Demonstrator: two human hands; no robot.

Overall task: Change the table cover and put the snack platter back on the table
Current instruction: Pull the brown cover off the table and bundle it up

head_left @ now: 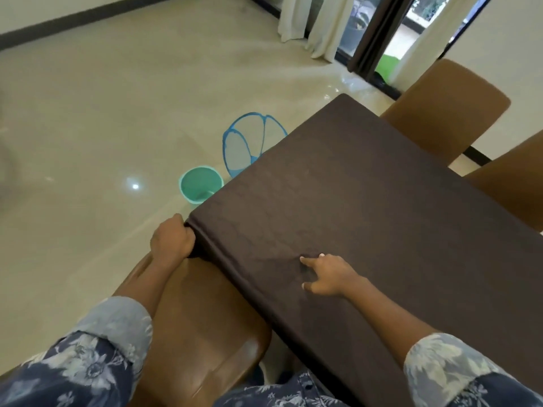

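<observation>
A dark brown table cover [367, 201] lies over the whole table top and hangs down its sides. My left hand [172, 237] is closed around the cover at the near left corner of the table. My right hand [326, 274] rests on top of the cover close to the near edge, fingers spread, with small creases in the cloth at the fingertips. No snack platter is in view.
A brown leather chair [199, 333] stands under my left arm against the table. Two more brown chairs [449, 110] are on the far side. On the tiled floor to the left stand a green bucket [199, 186] and a blue mesh basket [249, 142].
</observation>
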